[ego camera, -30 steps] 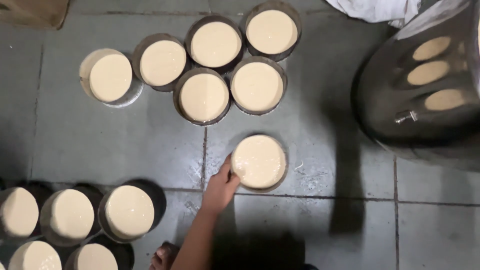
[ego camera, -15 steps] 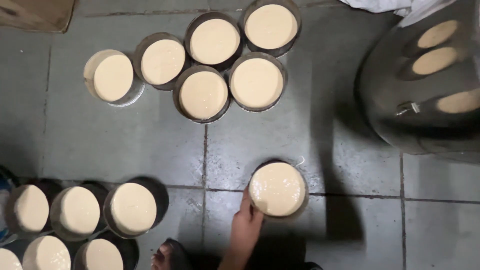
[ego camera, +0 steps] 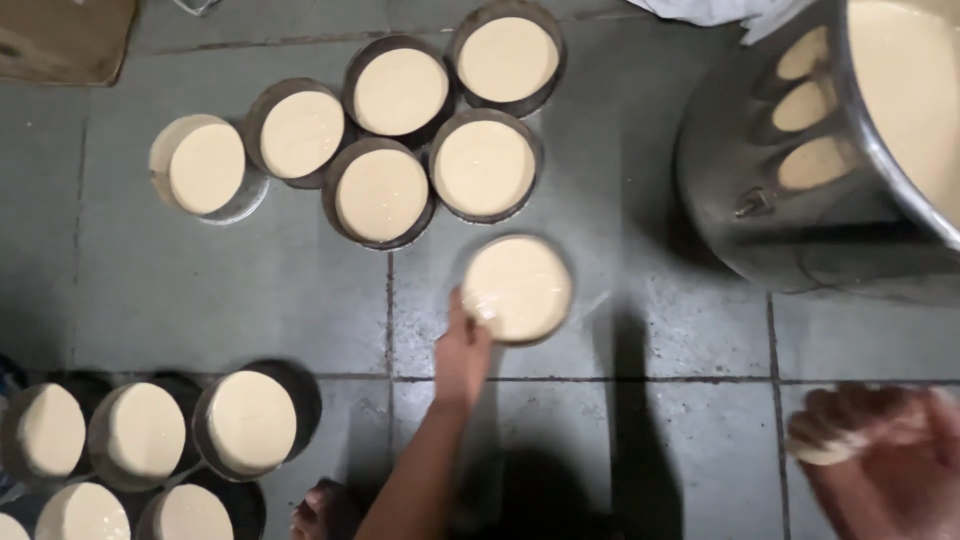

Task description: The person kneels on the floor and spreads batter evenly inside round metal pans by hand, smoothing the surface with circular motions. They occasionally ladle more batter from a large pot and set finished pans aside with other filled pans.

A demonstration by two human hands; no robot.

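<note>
We have our left hand (ego camera: 463, 345) at the near left rim of a round tin of pale batter (ego camera: 517, 288), fingers hooked on its edge as it sits blurred on the grey tiled floor (ego camera: 250, 300) just below the cluster of five filled tins (ego camera: 400, 130) in the upper middle of the frame; our right hand (ego camera: 880, 440), lower right, is blurred and half curled, and we cannot tell whether it holds anything. As we judge it, the step in hand is setting this tin among the others, so the next move calls for a level slide up to the group without slopping batter. More filled tins (ego camera: 150, 440) crowd the lower left, a big steel pot of batter (ego camera: 850, 150) fills the upper right, and a bare foot (ego camera: 320, 512) shows at the bottom edge.
</note>
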